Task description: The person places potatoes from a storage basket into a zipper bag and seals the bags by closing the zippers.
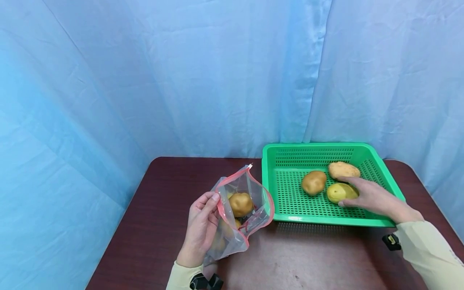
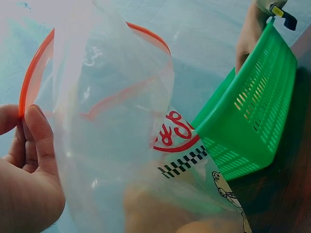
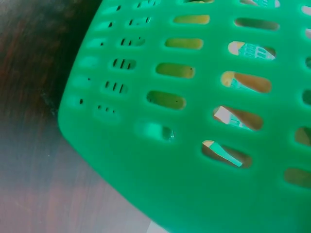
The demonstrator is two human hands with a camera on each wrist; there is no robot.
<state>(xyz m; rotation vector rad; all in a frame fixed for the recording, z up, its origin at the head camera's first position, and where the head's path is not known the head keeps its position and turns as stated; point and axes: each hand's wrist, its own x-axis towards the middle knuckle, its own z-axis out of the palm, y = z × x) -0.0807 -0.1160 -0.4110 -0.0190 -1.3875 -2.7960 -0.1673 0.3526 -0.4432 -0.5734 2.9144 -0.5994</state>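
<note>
In the head view my left hand (image 1: 203, 227) pinches the pink-red rim of a clear zipper bag (image 1: 232, 243) between thumb and fingers. The bag's mouth gapes, and a brown potato (image 1: 241, 204) shows inside with other yellowish pieces lower down, blurred by the plastic. Over at the right, my right hand (image 1: 373, 197) reaches into a green basket (image 1: 290, 218). Its fingers and thumb spread around a yellow-green, mango-like oval (image 1: 338, 193); firm contact cannot be made out. Beside it lie a brown potato (image 1: 313, 183) and a paler potato (image 1: 343, 170).
The basket stands on a dark reddish-brown table (image 1: 163, 193), close to the back edge and right of the bag. Blue curtains (image 1: 217, 80) hang behind and at the left. In the right wrist view the slotted basket wall (image 3: 146, 160) hides the right hand.
</note>
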